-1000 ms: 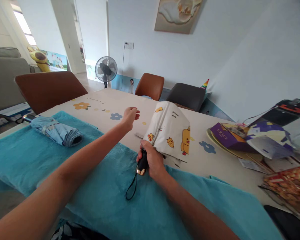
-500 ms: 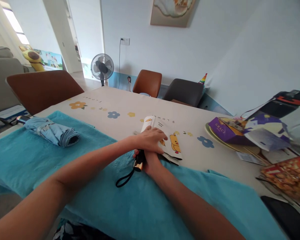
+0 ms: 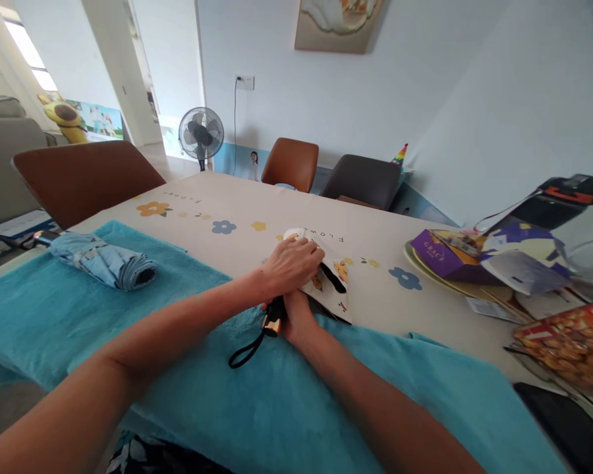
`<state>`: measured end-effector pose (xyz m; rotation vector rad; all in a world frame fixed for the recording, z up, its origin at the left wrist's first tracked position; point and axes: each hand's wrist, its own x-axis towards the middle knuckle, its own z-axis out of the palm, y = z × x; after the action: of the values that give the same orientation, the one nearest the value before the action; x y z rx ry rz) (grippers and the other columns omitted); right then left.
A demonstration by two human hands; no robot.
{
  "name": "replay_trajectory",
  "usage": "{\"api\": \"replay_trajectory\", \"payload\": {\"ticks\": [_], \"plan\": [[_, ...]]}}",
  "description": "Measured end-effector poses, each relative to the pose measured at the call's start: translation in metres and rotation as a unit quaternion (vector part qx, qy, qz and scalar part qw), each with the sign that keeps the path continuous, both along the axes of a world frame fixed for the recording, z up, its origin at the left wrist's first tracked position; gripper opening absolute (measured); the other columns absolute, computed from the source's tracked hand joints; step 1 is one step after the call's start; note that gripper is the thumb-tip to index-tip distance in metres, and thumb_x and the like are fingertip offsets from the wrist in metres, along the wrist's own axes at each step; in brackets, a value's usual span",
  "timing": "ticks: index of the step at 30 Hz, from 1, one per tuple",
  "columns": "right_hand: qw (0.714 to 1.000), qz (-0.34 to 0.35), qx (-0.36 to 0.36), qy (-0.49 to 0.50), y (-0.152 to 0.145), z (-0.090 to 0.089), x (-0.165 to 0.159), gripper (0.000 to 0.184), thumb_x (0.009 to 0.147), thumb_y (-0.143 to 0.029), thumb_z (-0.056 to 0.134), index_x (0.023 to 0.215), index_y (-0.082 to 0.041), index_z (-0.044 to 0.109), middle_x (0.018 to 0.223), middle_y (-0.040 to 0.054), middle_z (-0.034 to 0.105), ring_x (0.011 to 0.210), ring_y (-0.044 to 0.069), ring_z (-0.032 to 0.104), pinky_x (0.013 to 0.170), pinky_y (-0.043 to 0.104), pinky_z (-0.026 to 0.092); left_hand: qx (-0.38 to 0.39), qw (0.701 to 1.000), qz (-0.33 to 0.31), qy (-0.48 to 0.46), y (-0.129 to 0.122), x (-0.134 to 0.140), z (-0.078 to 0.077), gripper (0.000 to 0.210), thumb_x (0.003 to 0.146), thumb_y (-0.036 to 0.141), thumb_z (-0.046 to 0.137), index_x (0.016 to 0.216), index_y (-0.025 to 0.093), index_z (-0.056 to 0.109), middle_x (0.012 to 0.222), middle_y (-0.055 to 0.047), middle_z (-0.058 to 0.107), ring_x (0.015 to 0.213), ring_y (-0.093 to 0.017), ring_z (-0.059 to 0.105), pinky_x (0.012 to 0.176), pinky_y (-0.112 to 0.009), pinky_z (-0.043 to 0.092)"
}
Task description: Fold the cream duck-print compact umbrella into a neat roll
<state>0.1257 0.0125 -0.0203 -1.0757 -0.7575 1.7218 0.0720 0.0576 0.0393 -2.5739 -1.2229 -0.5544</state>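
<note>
A white umbrella [image 3: 330,299] with yellow cartoon prints lies partly folded in front of me, its canopy on the table side. Its black handle with a gold end points towards me, and a black wrist loop [image 3: 244,355] hangs from it. Low down, my right hand [image 3: 297,311] is wrapped round the umbrella near the handle; most of its fingers are hidden. My left hand [image 3: 292,263] crosses above it, fingers curled over the canopy cloth. One canopy flap is turned so that its dark inner side shows. At the left a folded light-blue umbrella [image 3: 103,260] rests on a turquoise cloth [image 3: 188,388].
The table [image 3: 247,197] has a flower-printed cover. At the right stand a purple box [image 3: 447,257], a snack package [image 3: 570,342] and a black flat object [image 3: 563,421]. Chairs [image 3: 290,164] and a fan [image 3: 201,135] are beyond the table.
My left hand has shifted slightly up and its fingers have curled over the canopy. A printed flap has folded inwards, showing its dark inside. My right hand has stayed at the handle.
</note>
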Motion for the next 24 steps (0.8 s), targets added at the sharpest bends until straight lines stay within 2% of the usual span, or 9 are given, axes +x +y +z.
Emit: {"api": "replay_trajectory", "payload": {"ticks": [3, 6, 8, 11, 14, 17, 21, 24], "plan": [[0.998, -0.001, -0.057, 0.038, -0.002, 0.01, 0.002, 0.015, 0.077, -0.021, 0.051, 0.063, -0.019, 0.05, 0.044, -0.0033, 0.047, 0.038, 0.011, 0.046, 0.036, 0.022, 0.039, -0.009, 0.992, 0.069, -0.101, 0.001, -0.007, 0.006, 0.018, 0.089, 0.023, 0.04, 0.091, 0.019, 0.057, 0.091, -0.007, 0.064, 0.087, -0.02, 0.057, 0.065, -0.029, 0.037], [0.99, -0.001, -0.124, 0.07, -0.003, 0.02, 0.004, 0.014, 0.077, -0.024, 0.058, 0.066, -0.016, 0.053, 0.046, -0.0031, 0.049, 0.038, 0.009, 0.045, 0.035, 0.02, 0.04, -0.008, 0.967, 0.151, -0.206, 0.006, -0.018, 0.016, 0.017, 0.088, 0.025, 0.042, 0.098, 0.021, 0.056, 0.092, -0.006, 0.064, 0.086, -0.02, 0.058, 0.066, -0.029, 0.036], [0.988, -0.009, -0.136, 0.079, -0.003, 0.023, 0.005, 0.01, 0.077, -0.023, 0.06, 0.071, -0.015, 0.055, 0.05, -0.0023, 0.053, 0.039, 0.008, 0.045, 0.035, 0.02, 0.041, -0.015, 0.952, 0.197, -0.234, 0.01, -0.027, 0.024, 0.016, 0.087, 0.024, 0.043, 0.098, 0.022, 0.055, 0.088, -0.005, 0.065, 0.083, -0.021, 0.059, 0.067, -0.03, 0.036], [0.987, -0.039, -0.111, 0.106, 0.0, 0.022, 0.007, 0.007, 0.075, -0.017, 0.061, 0.074, -0.016, 0.055, 0.06, -0.0017, 0.059, 0.039, 0.006, 0.044, 0.034, 0.019, 0.041, -0.029, 0.942, 0.242, -0.233, 0.014, -0.038, 0.033, 0.015, 0.085, 0.024, 0.045, 0.097, 0.022, 0.054, 0.081, -0.005, 0.064, 0.078, -0.021, 0.06, 0.068, -0.03, 0.036], [0.989, -0.033, -0.085, 0.116, 0.003, 0.02, 0.012, 0.014, 0.075, -0.023, 0.065, 0.072, -0.017, 0.053, 0.055, -0.0033, 0.054, 0.039, 0.007, 0.043, 0.034, 0.018, 0.039, -0.045, 0.937, 0.263, -0.226, 0.016, -0.045, 0.038, 0.016, 0.084, 0.025, 0.046, 0.098, 0.022, 0.053, 0.081, -0.005, 0.064, 0.078, -0.022, 0.06, 0.07, -0.031, 0.038], [0.992, 0.004, -0.086, 0.097, 0.006, 0.021, 0.018, 0.031, 0.077, -0.042, 0.066, 0.067, -0.017, 0.051, 0.047, -0.0037, 0.046, 0.038, 0.008, 0.042, 0.032, 0.018, 0.036, -0.071, 0.933, 0.27, -0.227, 0.017, -0.048, 0.04, 0.022, 0.085, 0.025, 0.045, 0.105, 0.022, 0.052, 0.085, -0.007, 0.066, 0.082, -0.024, 0.06, 0.073, -0.032, 0.04], [0.992, 0.001, -0.087, 0.088, 0.01, 0.023, 0.023, 0.051, 0.079, -0.066, 0.051, 0.064, -0.017, 0.051, 0.046, -0.0021, 0.044, 0.038, 0.008, 0.041, 0.031, 0.019, 0.035, -0.096, 0.933, 0.252, -0.239, 0.02, -0.051, 0.039, 0.037, 0.084, 0.02, 0.043, 0.119, 0.025, 0.049, 0.089, -0.006, 0.067, 0.085, -0.026, 0.061, 0.077, -0.034, 0.041], [0.993, 0.016, -0.093, 0.069, 0.013, 0.023, 0.024, 0.053, 0.081, -0.068, 0.047, 0.063, -0.018, 0.049, 0.044, -0.0025, 0.042, 0.036, 0.009, 0.041, 0.031, 0.019, 0.032, -0.095, 0.937, 0.223, -0.252, 0.021, -0.053, 0.039, 0.046, 0.083, 0.016, 0.04, 0.125, 0.032, 0.05, 0.095, -0.003, 0.068, 0.09, -0.025, 0.062, 0.079, -0.034, 0.042]]}}
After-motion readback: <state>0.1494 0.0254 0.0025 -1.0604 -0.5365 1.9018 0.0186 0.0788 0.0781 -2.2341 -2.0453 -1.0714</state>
